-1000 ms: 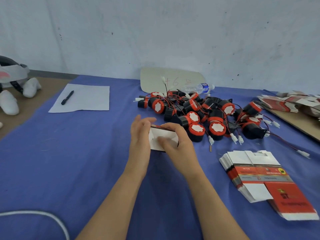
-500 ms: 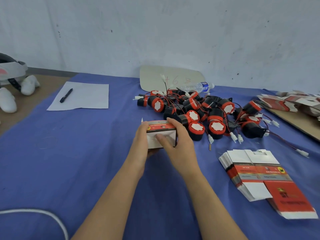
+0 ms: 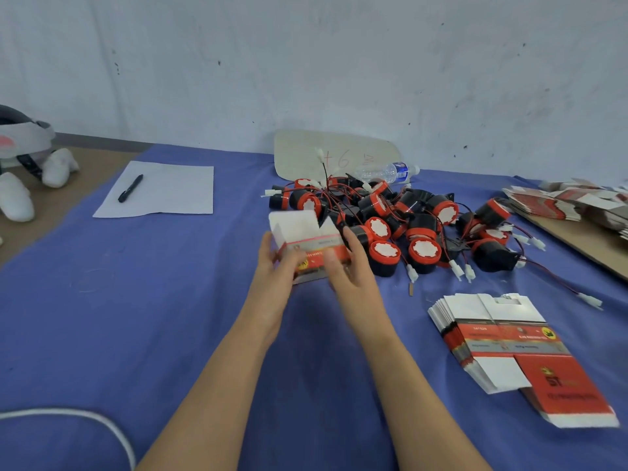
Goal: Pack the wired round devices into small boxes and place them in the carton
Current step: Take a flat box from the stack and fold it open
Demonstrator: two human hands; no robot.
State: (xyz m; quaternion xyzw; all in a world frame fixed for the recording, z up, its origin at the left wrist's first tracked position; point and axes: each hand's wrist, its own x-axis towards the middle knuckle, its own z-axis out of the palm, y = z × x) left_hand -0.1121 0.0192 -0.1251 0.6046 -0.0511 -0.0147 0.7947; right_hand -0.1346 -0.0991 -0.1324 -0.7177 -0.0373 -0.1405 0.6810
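Note:
I hold a small red-and-white box over the blue table, its white top flaps standing open and blurred. My left hand grips its left side and my right hand grips its right side. Just behind and to the right lies a heap of black round devices with red rims, white faces and red-black wires ending in white plugs. A stack of flat unfolded boxes lies at the right front. No carton is in view.
A white sheet with a black pen lies far left. A water bottle and a pale board rest by the wall. More flat boxes sit on cardboard at far right. A white cable curves at bottom left.
The box has been turned up between my hands: first its white flap faced me, then its red side, and now its top flaps stand open. Both hands stayed on it.

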